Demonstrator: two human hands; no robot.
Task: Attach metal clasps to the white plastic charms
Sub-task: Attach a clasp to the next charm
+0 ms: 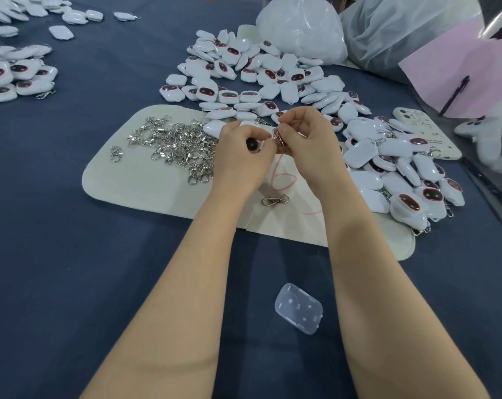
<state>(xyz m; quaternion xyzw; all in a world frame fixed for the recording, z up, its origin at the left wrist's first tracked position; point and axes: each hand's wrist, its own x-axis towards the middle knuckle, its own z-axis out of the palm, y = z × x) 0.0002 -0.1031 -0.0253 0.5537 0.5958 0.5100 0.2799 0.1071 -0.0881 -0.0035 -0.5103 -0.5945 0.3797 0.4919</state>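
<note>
Over the cream mat (123, 180), the left hand (241, 151) curled tight round one white charm (254, 145) while the right hand (307, 139) pinched one metal clasp (278, 138) against it. Bare blue cloth (71, 254) lay open from 6 to 9 o'clock, holding only one clear plastic case (298, 308) at 6. A red handwritten "6" (282, 175) marked the mat. The clasp pile (180, 145) sat at 9, too tangled to count; two strays lay apart, one (274, 200) at 6 and one (116, 154) near the mat's 9 o'clock edge. Charm heaps crowded 12 (258, 73), 3 (402, 174) and 10 (16, 76)
</note>
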